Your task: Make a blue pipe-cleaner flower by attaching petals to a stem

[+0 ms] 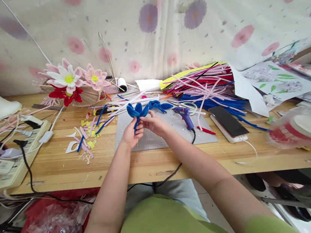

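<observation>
A blue pipe-cleaner flower [140, 110] with looped petals is held above a grey cutting mat [158, 137]. My left hand [131, 134] grips its stem from below. My right hand [154, 123] pinches the flower's base just beside the left hand's fingers. More blue petal loops [158, 105] trail to the right of the flower.
A blue glue gun [184, 117] lies on the mat by my right hand. Farther right are a phone [227, 121] and a pile of pipe cleaners [205, 84]. On the left sit finished flowers [70, 81], a power strip [15, 156] and scraps [86, 140]. A tape roll [301, 128] is at right.
</observation>
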Demonstrator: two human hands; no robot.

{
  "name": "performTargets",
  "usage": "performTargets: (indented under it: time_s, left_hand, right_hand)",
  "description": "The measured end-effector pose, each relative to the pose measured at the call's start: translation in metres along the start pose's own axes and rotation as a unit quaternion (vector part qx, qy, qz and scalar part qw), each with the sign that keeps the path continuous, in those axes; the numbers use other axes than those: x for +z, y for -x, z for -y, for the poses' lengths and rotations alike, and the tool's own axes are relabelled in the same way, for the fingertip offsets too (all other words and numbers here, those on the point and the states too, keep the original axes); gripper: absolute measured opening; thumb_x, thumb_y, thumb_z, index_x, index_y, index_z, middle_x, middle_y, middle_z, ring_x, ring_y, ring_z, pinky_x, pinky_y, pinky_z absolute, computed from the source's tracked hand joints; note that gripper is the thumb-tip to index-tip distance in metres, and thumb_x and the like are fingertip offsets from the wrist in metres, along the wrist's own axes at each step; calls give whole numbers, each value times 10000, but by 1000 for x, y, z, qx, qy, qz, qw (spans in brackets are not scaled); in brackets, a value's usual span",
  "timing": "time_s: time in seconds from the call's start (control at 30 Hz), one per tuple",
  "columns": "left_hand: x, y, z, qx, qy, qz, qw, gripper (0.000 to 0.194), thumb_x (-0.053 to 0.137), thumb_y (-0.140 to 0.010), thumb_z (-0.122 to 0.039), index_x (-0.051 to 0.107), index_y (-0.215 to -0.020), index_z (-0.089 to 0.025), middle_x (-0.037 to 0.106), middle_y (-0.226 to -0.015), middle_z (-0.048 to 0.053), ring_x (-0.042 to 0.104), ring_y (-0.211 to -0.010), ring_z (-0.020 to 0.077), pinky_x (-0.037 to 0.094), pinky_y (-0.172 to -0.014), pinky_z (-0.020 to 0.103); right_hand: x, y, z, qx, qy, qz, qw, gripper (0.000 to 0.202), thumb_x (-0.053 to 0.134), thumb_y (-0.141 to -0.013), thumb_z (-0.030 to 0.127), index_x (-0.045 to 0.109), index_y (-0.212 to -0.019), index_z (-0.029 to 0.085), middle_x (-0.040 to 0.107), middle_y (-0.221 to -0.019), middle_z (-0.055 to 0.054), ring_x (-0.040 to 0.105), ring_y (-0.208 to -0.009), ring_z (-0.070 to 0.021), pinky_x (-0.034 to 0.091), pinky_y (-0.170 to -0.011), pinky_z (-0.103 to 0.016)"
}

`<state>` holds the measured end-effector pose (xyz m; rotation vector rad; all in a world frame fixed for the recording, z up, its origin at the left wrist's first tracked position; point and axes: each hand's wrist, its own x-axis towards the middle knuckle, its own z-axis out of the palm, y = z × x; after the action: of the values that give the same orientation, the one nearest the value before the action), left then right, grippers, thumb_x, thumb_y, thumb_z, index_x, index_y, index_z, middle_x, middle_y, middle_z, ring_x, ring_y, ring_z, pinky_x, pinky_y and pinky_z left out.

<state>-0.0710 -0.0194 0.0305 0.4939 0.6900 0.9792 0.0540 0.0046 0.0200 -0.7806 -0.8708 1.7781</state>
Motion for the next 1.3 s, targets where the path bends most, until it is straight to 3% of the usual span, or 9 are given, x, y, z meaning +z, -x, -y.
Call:
performTargets:
  time_s: [0.1,0.23,0.4,0.53,0.7,0.93,1.03,1.13,1.3]
  left_hand:
    - [1,-1,-2,3,10,26,1000,319,573,-814,-424,492,-724,-129,278,-521,-85,233,-353,6,120,-286,93]
    - [3,-2,4,23,-37,7,999,379,593,-774,-490,473,-710,-136,282,-516,-91,232,-348,1,133,-295,93]
    - [5,-2,8,45,-80,-24,995,448,543,-768,-569,471,-697,-133,314,-511,-83,256,-350,2,158,-303,104]
    - [8,0,7,49,-90,-44,994,451,531,-773,-578,461,-697,-139,271,-494,-95,232,-345,2,149,-308,104]
    - [8,3,8,61,-57,-14,996,399,562,-779,-532,432,-716,-159,247,-500,-101,193,-344,6,108,-308,102]
    - [3,5,10,54,-1,-3,999,363,472,-851,-498,451,-728,-157,202,-479,-102,143,-333,16,92,-293,104]
    - [-1,7,3,49,17,-12,999,362,466,-855,-499,490,-768,-148,199,-479,-100,146,-334,19,91,-289,108]
    - [-2,7,-2,50,13,-30,998,380,479,-840,-519,510,-795,-143,197,-478,-102,149,-337,22,83,-289,117]
    - [1,3,5,113,-112,-111,981,393,478,-829,-535,514,-787,-146,215,-473,-107,149,-334,16,83,-320,125]
  right_hand:
    - [2,-2,2,26,-19,19,999,460,766,-537,255,441,-860,213,612,-641,58,614,-570,-115,483,-573,-241]
    - [8,-4,1,46,-21,31,998,392,764,-537,288,440,-737,195,537,-518,75,557,-453,-111,460,-465,-241]
    - [15,-4,-2,31,-15,-36,999,536,803,-492,273,374,-810,228,482,-481,116,503,-396,-105,430,-404,-228]
    - [17,-1,-5,-28,-2,-67,997,585,815,-475,250,375,-860,233,531,-545,108,515,-461,-80,446,-467,-200]
    - [16,1,-5,-41,-20,-14,999,582,813,-470,263,401,-880,242,593,-648,89,547,-536,-92,468,-528,-225]
    - [3,9,12,32,50,51,997,484,786,-551,311,488,-924,227,637,-727,41,603,-683,-117,490,-647,-263]
    - [-12,11,18,31,103,-6,994,412,759,-586,338,513,-893,216,653,-779,14,601,-715,-110,480,-652,-249]
    - [-24,7,19,-15,157,-97,983,283,685,-662,383,476,-693,193,563,-602,45,498,-522,-64,400,-505,-195]
    - [-28,0,15,-76,256,-154,951,379,501,-809,426,346,-541,209,373,-413,62,323,-365,-64,261,-390,-224]
